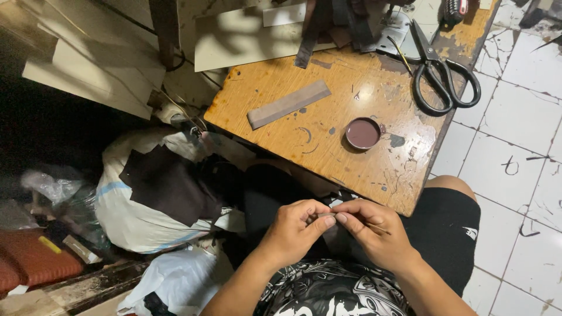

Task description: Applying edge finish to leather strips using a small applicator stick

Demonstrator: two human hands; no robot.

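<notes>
My left hand (pixel 295 227) and my right hand (pixel 372 229) meet over my lap, just below the near edge of a worn wooden table (pixel 328 137). Both pinch a small dark strip-like piece (pixel 329 216) between thumbs and fingertips. A thin stick (pixel 380 228) juts from my right hand's fingers; what it is cannot be told. The piece is mostly hidden by my fingers.
On the table lie a grey-brown strip (pixel 288 104), a small round dish of dark brown liquid (pixel 363 133) and large black scissors (pixel 440 73). Dark strips hang at the table's far edge. A white sack with dark leather scraps (pixel 158 187) sits left. White tiled floor lies right.
</notes>
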